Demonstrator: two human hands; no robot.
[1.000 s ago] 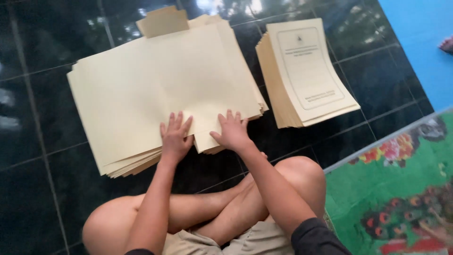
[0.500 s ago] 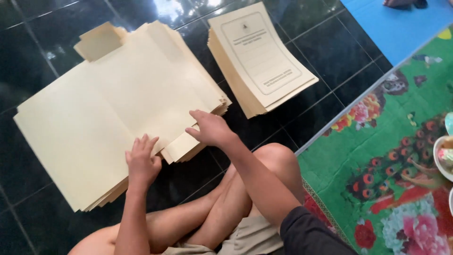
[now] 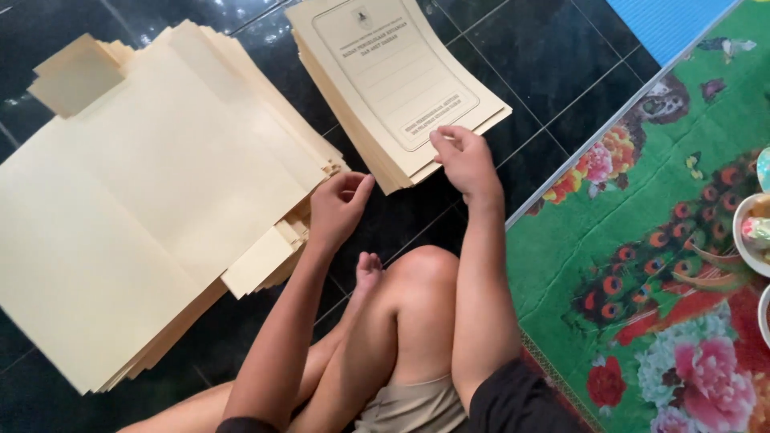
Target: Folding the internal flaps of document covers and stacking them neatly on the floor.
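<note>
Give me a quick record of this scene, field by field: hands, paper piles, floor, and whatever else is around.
left hand: open, at the near edge of the unfolded stack, holding nothing
right hand: fingers on the near corner of the printed stack
unfolded stack: large pile of plain cream folders, opened flat, flaps showing
printed stack: smaller pile of folded cream folders, framed print on top
floor: dark glossy tiles
mat: green, floral, beside the right arm
bowl: on the mat, partly cut off
</note>
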